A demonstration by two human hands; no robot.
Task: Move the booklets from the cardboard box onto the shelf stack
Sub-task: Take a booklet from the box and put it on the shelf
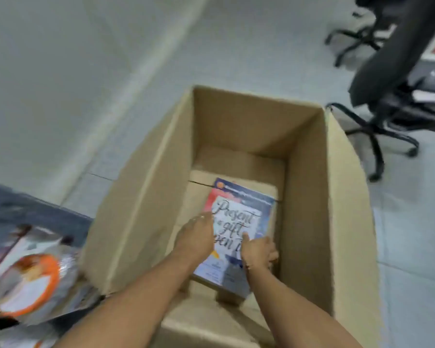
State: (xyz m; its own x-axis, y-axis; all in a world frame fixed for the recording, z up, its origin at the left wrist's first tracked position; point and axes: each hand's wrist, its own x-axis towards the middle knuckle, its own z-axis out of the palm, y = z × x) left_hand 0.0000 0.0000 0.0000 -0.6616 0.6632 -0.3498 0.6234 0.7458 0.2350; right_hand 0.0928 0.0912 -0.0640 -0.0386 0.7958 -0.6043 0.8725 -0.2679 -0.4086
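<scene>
A tall open cardboard box (146,197) stands on the floor in front of me. At its bottom lies a booklet (239,212) with a blue and red cover and script lettering. Both my arms reach down into the box. My left hand (195,238) rests on the booklet's left edge, fingers wrapped at its side. My right hand (259,251) grips the booklet's right edge, thumb on the cover. At the lower left, blurred booklets with orange and white covers (33,280) lie in a stack on a dark surface.
Pale tiled floor (412,234) surrounds the box. Black wheeled office chairs (387,101) stand at the upper right, close to the box's far right corner. A white wall with a skirting strip (126,84) runs along the left. The frame is motion-blurred.
</scene>
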